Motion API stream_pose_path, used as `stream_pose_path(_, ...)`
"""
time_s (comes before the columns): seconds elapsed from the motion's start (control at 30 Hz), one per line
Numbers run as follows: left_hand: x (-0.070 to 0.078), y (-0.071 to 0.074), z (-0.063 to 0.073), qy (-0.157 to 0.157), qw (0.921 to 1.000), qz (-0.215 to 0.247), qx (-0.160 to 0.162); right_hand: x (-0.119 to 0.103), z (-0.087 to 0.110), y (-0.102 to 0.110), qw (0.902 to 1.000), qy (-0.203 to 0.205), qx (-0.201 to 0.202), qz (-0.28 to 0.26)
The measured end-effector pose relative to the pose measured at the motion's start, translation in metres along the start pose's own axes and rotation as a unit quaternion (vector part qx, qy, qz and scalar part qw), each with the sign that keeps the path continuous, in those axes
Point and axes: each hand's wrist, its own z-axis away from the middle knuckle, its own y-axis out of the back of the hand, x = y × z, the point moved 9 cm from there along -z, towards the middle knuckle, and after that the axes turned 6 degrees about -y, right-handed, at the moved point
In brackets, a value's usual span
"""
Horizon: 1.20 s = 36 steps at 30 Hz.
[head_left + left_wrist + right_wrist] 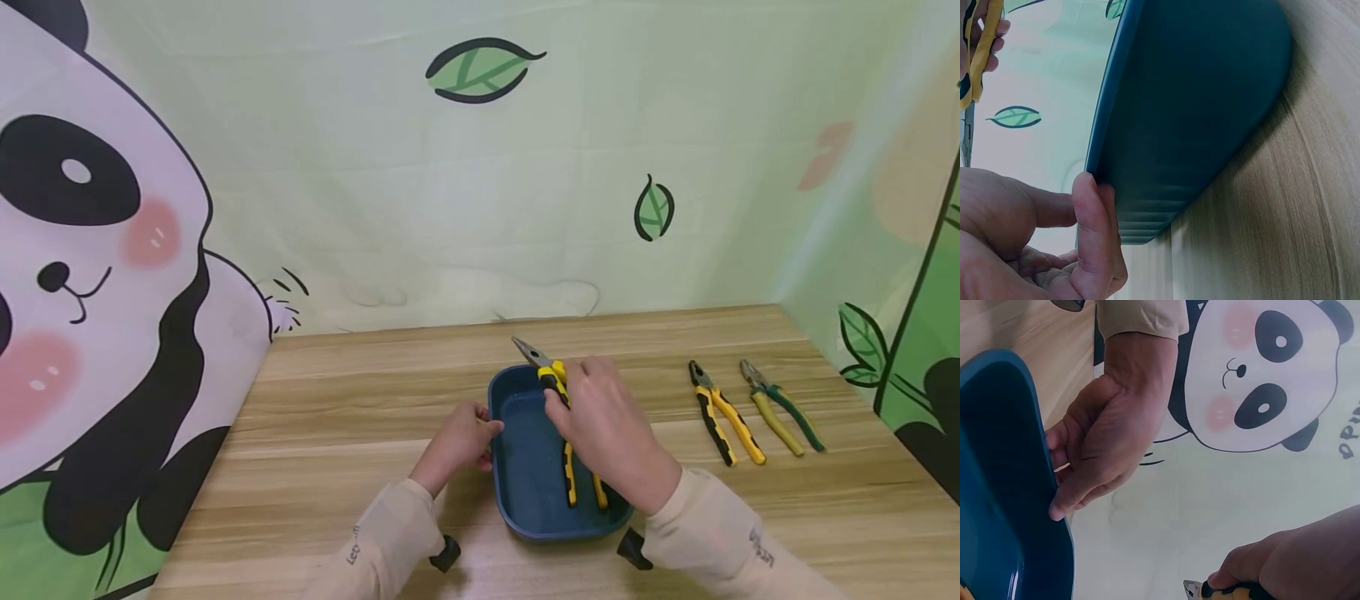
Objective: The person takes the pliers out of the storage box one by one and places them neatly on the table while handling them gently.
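My tray (525,475) sat on the table (337,467). My left hand (461,437) touched its left edge; my right hand (609,421) was above it with pliers (549,374). Handles (570,483) lay in it. To its right lay two more pliers (708,408), side by side.

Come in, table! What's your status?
Left hand holding blue tray at left. Right hand gripping pliers over it. Two other pliers lying right, seemingly out of the way.

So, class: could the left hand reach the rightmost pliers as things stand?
Probably not easily: the left hand holds the blue tray, and that tray and the right hand lie between it and the rightmost pliers.
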Motion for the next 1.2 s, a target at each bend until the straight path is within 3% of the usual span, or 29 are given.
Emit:
stream_pose_path(0.27, -0.001, 0.0, -0.001, 0.011, 0.9999, 0.0, 0.001, -0.007, 0.006, -0.003, 0.9987, 0.029, 0.02, 0.036)
stream_pose_path(1.2, 0.001, 0.0, 0.0, 0.0, 0.9999, 0.015, -0.001, 0.01, 0.005, -0.008, 0.9994, -0.004, 0.02, 0.028)
